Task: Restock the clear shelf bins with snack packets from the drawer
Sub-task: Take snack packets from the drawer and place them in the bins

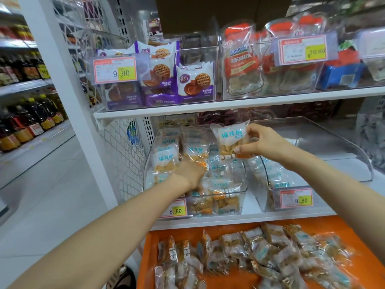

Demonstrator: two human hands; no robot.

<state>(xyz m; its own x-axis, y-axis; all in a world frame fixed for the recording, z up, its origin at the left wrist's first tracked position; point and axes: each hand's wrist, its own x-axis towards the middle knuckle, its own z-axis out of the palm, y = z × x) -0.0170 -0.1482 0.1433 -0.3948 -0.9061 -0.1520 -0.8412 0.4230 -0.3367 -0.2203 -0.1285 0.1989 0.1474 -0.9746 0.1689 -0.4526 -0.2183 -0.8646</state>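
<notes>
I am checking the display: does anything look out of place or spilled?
Nothing spilled. Only the right clear bin looks odd: nearly empty, few packets at its left wall, while the left bin is heaped.

Bins (239,185) on shelf (239,221), drawer (312,225) below, packets (250,253) inside

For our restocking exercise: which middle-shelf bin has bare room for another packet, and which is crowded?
The right bin has bare floor right of its few packets. The left bin is crowded, the left hand among its packets.

left bin (242,185) — packed | right bin (363,161) — open room
</notes>
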